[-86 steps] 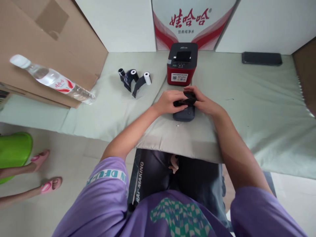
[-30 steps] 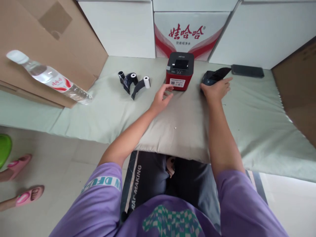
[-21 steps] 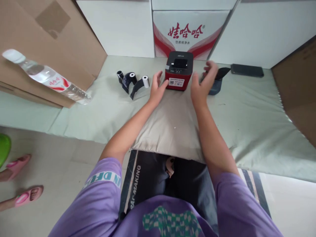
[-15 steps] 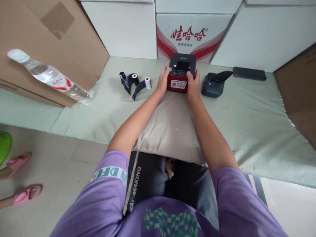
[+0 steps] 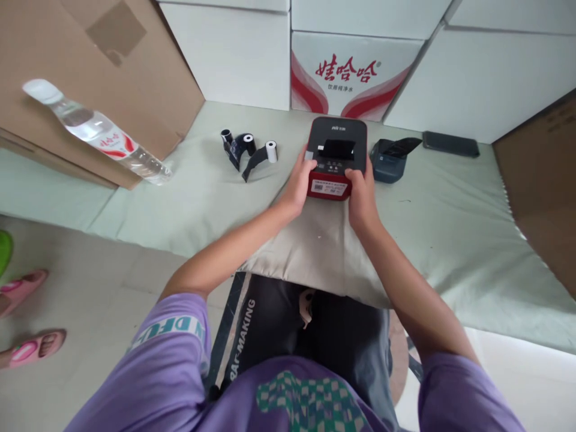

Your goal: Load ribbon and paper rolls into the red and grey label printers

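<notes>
Hands, left (image 5: 297,186) and right (image 5: 361,191), clamp printer (image 5: 335,157) on mat (image 5: 450,204) centre; even grip should keep it level.

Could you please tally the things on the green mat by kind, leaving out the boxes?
Printers: 2 (red printer held by left hand and right hand; grey printer)
Rolls: 3
Water bottle: 1
Phone: 1
Total: 7

You have two printers on the mat: one red printer (image 5: 336,157), one grey printer (image 5: 389,161). Three small rolls (image 5: 248,149) lie left of them. One water bottle (image 5: 96,131), one dark phone (image 5: 450,144), two pink slippers (image 5: 27,315).
</notes>
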A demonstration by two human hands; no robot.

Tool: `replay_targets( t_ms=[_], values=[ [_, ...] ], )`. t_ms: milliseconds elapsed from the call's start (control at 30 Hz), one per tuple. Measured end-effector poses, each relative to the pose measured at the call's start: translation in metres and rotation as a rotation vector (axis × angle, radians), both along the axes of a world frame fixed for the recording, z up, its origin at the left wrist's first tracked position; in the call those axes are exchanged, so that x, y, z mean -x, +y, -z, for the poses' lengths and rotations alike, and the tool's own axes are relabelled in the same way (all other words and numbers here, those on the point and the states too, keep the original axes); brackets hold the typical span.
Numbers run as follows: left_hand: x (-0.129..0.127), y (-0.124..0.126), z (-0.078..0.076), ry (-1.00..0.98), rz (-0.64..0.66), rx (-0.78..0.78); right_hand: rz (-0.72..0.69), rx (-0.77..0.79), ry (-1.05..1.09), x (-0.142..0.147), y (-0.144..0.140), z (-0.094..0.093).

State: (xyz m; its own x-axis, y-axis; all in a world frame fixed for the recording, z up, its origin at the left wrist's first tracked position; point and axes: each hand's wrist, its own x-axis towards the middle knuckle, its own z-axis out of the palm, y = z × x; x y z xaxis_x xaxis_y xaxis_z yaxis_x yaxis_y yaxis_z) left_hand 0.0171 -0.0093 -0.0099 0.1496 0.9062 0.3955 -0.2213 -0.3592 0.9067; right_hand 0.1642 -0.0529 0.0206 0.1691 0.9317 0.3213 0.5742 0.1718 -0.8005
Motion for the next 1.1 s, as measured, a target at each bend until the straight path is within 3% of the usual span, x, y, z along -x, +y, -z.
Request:
replay_targets(
  t_ms=[100,167,333,467,600,833,1100],
  values=[
    [0.003,-0.045,-0.001,0.034,-0.043,0.021,-0.054,-0.035,0.218,0.005,-0.041,0.004],
    [0.005,-0.063,0.001,0.057,-0.061,0.053,-0.031,-0.028,0.237,0.009,-0.058,0.008],
    [0.009,-0.080,0.019,0.081,-0.072,0.110,-0.012,0.041,0.201,0.016,-0.076,0.017],
    [0.013,-0.085,0.033,0.192,-0.044,0.055,0.012,0.055,0.254,0.017,-0.080,0.026],
    [0.030,-0.068,0.032,0.209,0.002,0.027,0.021,0.062,0.363,0.001,-0.065,0.028],
    [0.051,0.014,0.027,0.237,0.131,-0.249,0.024,0.055,0.478,-0.026,0.000,0.021],
    [0.046,-0.002,0.035,0.126,0.264,-0.161,-0.112,-0.113,0.514,-0.015,0.004,0.047]
  ],
)
